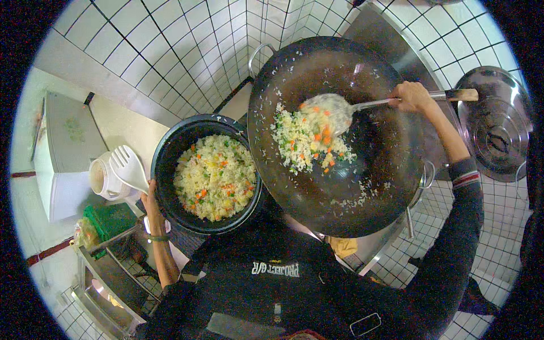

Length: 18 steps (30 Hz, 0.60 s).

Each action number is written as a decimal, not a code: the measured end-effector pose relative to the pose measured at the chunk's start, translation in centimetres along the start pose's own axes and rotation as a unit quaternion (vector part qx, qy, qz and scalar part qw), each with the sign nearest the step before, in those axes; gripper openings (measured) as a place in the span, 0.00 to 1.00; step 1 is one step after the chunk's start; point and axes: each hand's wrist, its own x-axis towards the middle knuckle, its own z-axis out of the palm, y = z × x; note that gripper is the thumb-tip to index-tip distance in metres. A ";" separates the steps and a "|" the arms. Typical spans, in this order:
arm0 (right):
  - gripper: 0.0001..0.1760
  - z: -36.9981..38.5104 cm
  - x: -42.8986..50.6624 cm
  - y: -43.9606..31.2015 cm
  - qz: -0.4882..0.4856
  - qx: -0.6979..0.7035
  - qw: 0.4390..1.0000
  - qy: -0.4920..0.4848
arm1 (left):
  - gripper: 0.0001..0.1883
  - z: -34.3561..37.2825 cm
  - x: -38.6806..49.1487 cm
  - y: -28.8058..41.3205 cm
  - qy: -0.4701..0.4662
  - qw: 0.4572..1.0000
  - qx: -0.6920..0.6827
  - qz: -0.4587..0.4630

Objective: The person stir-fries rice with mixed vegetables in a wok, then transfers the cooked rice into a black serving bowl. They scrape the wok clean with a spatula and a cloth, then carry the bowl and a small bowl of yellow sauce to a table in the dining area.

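Note:
My right hand (410,97) grips the metal shaft of a wok spatula (374,103) with a wooden handle end. Its blade, blurred, lies at a heap of fried rice (297,140) with carrot bits and greens in a large dark wok (369,178). Loose grains stick around the wok's wall. Left of the wok and against its rim, a round black pot (163,187) holds more fried rice (216,176). My left hand (149,197) is at that pot's left rim and holds a white slotted spoon (132,170), its head outside the pot. The left fingers are partly hidden.
A white plastic container (100,178) stands left of the pot, near a green bag (108,221). A large metal lid (493,131) is at the far right. Tiled walls (195,51) rise behind the wok, and a metal rack (114,272) stands at lower left.

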 end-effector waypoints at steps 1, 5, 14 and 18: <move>0.19 -0.3 -0.6 -1.2 -0.022 0.009 1.000 0.007 | 0.11 -0.1 0.3 -0.2 0.008 1.000 0.007 0.010; 0.18 -1.1 -5.3 1.1 -0.084 0.062 0.988 0.110 | 0.12 -0.8 1.3 -1.4 0.001 1.000 0.002 0.010; 0.18 8.0 -8.7 9.5 0.069 0.157 0.942 -0.290 | 0.17 -1.0 1.3 -1.7 -0.011 0.999 -0.045 -0.028; 0.18 12.9 -3.3 0.0 0.039 0.384 0.883 -0.266 | 0.15 -1.1 1.3 -2.0 0.004 1.000 0.004 -0.008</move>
